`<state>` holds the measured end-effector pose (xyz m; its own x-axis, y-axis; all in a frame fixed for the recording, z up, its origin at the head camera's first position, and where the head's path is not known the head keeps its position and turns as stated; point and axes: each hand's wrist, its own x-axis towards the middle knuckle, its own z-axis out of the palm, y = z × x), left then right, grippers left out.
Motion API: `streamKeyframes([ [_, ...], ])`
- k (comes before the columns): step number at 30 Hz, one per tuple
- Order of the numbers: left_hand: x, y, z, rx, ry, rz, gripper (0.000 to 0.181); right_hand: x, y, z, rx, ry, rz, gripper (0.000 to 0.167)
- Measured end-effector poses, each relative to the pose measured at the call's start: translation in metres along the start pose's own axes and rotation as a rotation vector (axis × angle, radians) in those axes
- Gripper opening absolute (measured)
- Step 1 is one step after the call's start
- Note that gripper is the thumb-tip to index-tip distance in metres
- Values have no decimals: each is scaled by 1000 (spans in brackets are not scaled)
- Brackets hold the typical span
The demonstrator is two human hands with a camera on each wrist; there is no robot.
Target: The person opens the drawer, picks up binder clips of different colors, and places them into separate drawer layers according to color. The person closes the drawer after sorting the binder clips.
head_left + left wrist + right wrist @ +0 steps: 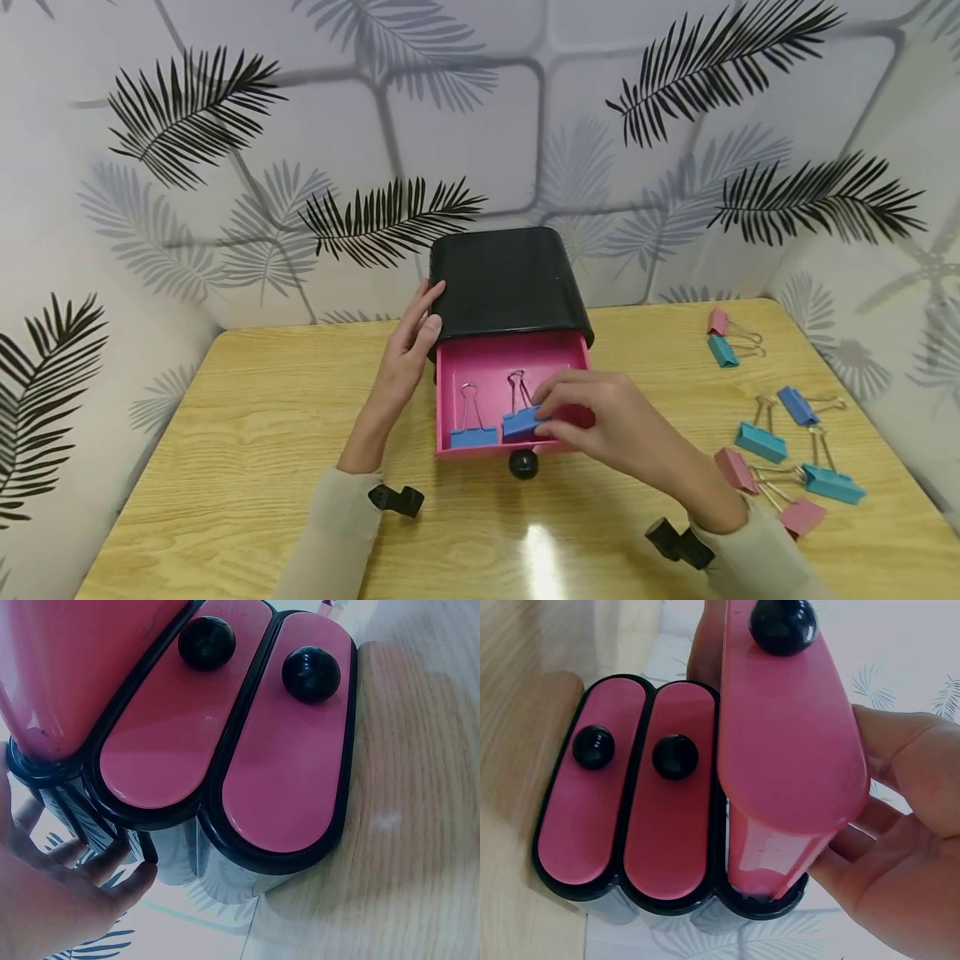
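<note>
A black cabinet [510, 283] has its pink top drawer [480, 358] pulled out. My left hand [401, 358] rests on the cabinet's left side; the left wrist view shows this hand [67, 892] with fingers spread against the casing. Over the drawer's right part, my right hand [618, 417] pinches a blue binder clip [521, 423], its wire handles pointing back. Beside it in the drawer lies another blue clip [473, 437]. From the right wrist view, the right hand [907, 847] is at the side of the open drawer [787, 735], whose front hides the clips.
Several loose clips lie at the table's right: pink [717, 322] and teal [722, 351] ones at the back, a blue one [798, 406] and more teal and pink ones nearer. Two closed drawers [671, 832] show below the open one. A patterned wall [480, 150] stands behind.
</note>
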<state>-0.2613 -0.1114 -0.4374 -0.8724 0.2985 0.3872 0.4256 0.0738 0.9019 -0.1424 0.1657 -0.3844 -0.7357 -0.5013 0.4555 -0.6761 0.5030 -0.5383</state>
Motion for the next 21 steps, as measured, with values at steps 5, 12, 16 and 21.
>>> streamKeyframes([
  [5,0,0,0,-23,-1,-3,52,3,0,-3,25,-90,20,13],
  [12,1,1,0,-30,-3,-3,53,7,2,-5,58,-163,47,11],
  [16,1,1,1,-34,-1,-1,50,6,3,-6,84,-174,42,10],
  [21,0,0,2,-37,3,10,50,3,3,-5,115,-143,36,13],
])
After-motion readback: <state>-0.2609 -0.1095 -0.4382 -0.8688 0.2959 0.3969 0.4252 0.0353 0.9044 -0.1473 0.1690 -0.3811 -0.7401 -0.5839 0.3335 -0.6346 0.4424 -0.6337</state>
